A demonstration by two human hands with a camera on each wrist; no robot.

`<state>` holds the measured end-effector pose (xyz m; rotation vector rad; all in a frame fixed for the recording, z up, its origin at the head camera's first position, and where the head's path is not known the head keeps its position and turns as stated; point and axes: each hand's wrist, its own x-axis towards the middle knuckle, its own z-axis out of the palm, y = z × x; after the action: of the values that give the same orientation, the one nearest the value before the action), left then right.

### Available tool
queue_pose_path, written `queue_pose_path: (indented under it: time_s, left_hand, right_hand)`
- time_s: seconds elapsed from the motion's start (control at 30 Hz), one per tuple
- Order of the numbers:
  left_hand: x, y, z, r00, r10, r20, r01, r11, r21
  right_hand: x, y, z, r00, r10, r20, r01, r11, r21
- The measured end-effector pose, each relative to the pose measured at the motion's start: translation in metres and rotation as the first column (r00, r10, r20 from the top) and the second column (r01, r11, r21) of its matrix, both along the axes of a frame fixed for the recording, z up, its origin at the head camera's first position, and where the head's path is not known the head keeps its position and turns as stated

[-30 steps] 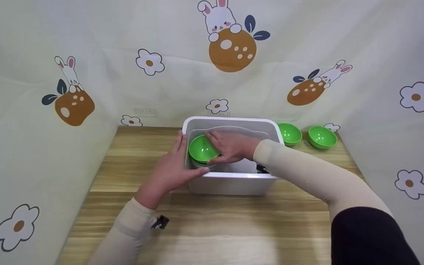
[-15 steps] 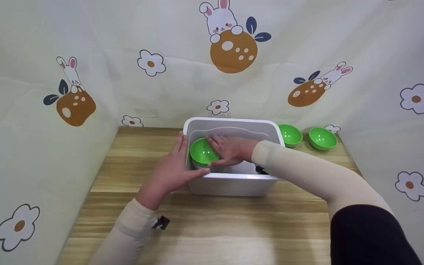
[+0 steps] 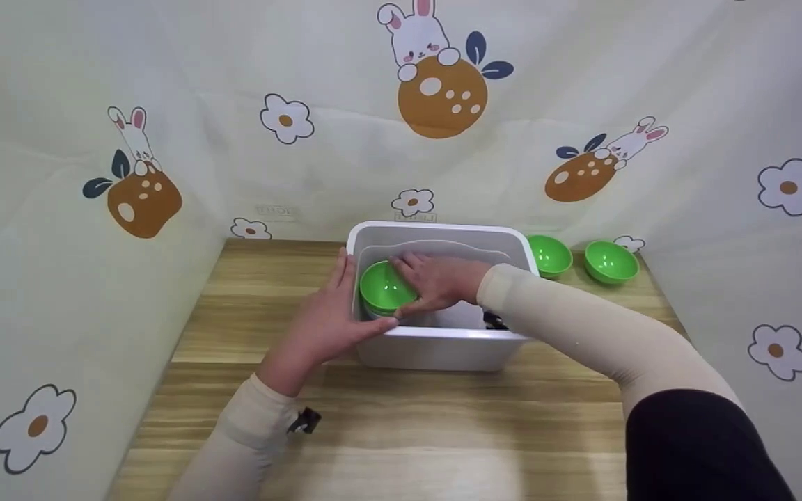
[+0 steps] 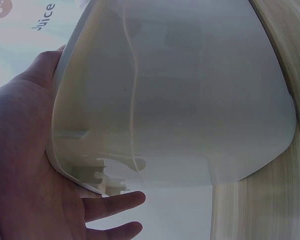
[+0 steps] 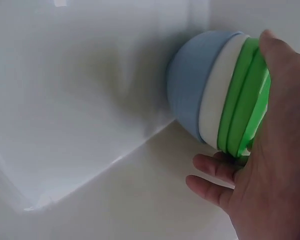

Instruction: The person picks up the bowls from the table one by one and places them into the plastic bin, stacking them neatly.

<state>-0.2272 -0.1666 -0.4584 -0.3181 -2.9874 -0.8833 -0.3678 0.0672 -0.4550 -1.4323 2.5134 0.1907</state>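
Note:
A white plastic bin [image 3: 443, 351] stands on the table. Against its left wall inside is a stack of nested bowls; the right wrist view shows a light blue bowl [image 5: 195, 82] lowest, then a white bowl [image 5: 221, 92] and green bowls at the top. My right hand [image 3: 439, 282] reaches into the bin and grips the upper green bowl [image 3: 383, 285] by its rim, thumb on one side, fingers on the other. My left hand [image 3: 321, 320] rests against the bin's front left corner, fingers extended along the left side and thumb by the front rim.
Two more green bowls stand at the back right: one bowl [image 3: 549, 255] beside the bin, partly hidden by it, and another bowl [image 3: 610, 262] further right. A patterned cloth [image 3: 345, 160] hangs behind and at both sides of the wooden table [image 3: 255, 306].
The upper green bowl has sunk slightly into the stack with my right hand, closing the gap seen below it a second ago. The left hand stays in place.

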Motion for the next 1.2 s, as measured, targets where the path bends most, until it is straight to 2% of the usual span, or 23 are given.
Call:
queue_pose_path:
  time_s: [0.23,0.47,0.6,0.73,0.87,0.97,1.07,1.2]
  left_hand:
    - [0.0,0.0,0.0,1.0,-0.009,-0.013,0.009,1.0,-0.004]
    - [0.0,0.0,0.001,1.0,-0.003,0.009,0.003,1.0,0.005]
    - [-0.001,-0.001,0.001,1.0,-0.003,0.01,0.002,1.0,0.007]
    - [-0.001,-0.001,0.002,1.0,-0.01,-0.001,0.01,1.0,0.014]
    - [-0.001,0.0,0.001,1.0,-0.018,-0.009,0.019,1.0,0.016]
    - [0.0,-0.001,0.0,1.0,-0.016,-0.008,0.016,1.0,0.005]
    - [0.0,-0.002,0.0,1.0,-0.012,-0.011,0.012,1.0,0.001]
    - [-0.001,-0.001,0.002,1.0,-0.01,-0.01,0.01,1.0,0.011]
  right_hand:
    - [-0.003,0.004,0.014,0.999,-0.034,0.039,0.037,0.996,-0.077]
    - [-0.004,0.016,0.04,0.997,-0.026,0.074,0.038,0.986,-0.164]
    - [0.002,0.03,0.06,0.995,-0.035,0.096,0.053,0.98,-0.193]
    - [0.011,0.049,0.078,0.987,-0.086,0.133,0.118,0.959,-0.257]
    - [0.023,0.074,0.09,0.98,-0.113,0.162,0.164,0.923,-0.349]
    - [0.034,0.094,0.093,0.977,-0.12,0.177,0.186,0.885,-0.427]
    - [0.044,0.115,0.09,0.975,-0.115,0.188,0.198,0.828,-0.525]
    - [0.055,0.147,0.081,0.974,-0.126,0.19,0.221,0.734,-0.642]
